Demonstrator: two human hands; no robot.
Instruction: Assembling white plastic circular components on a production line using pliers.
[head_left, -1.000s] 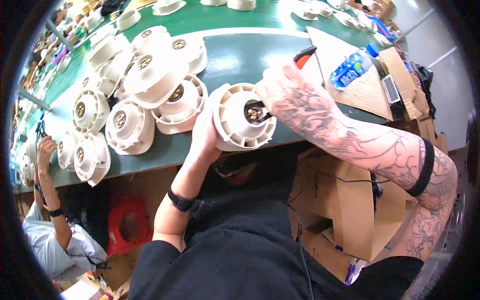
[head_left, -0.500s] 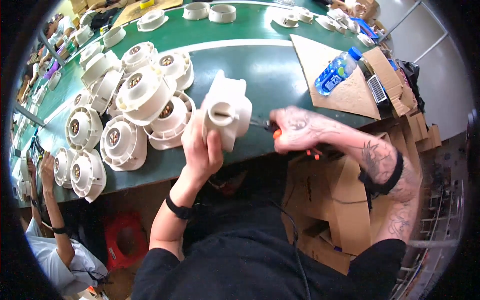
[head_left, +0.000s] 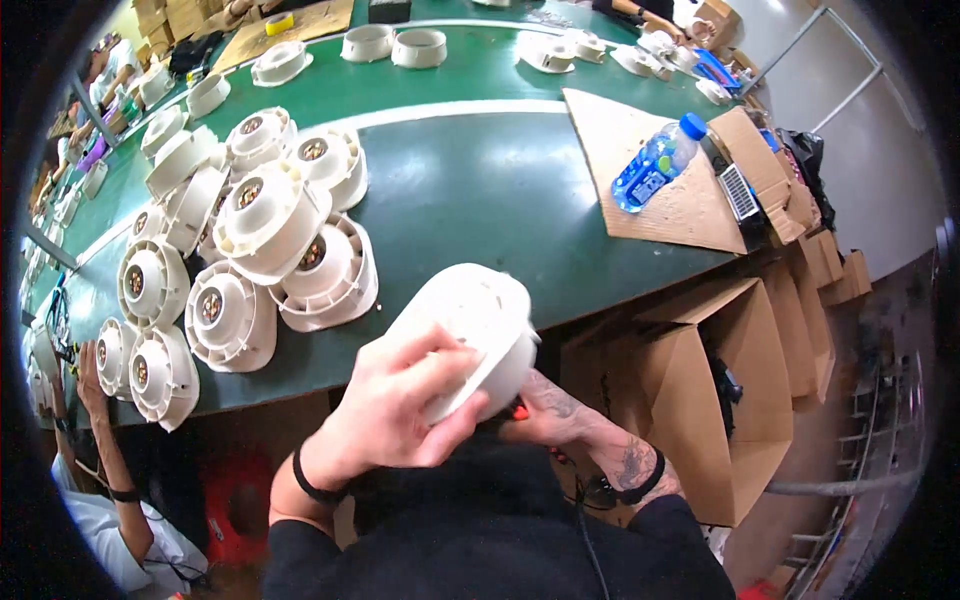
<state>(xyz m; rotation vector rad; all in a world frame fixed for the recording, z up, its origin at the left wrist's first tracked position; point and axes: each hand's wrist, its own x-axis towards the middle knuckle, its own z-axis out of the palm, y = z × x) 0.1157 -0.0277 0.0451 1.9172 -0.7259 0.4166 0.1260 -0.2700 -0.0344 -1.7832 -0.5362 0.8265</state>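
In the head view, a white plastic case (head_left: 478,300) is gripped by the left hand (head_left: 405,400), its fingers bent over the upper side and its thumb pressed along the near rim. By the right hand (head_left: 550,412), partly hidden behind the case, a red-handled tool (head_left: 519,411) appears to be held closed; its working end cannot be seen.

The case is held tilted, above the near edge of the green table (head_left: 470,200), to the right of a pile of similar cases (head_left: 262,240). At the far right, a blue-capped bottle (head_left: 650,172) is laid on a cardboard sheet (head_left: 690,225).

The case is judged to be light and stiff, with smooth walls that could be slippery under a dry palm. It is best taken by the thick outer rim or round body; thin ribs, like those seen on the piled cases, might be chipped if squeezed.
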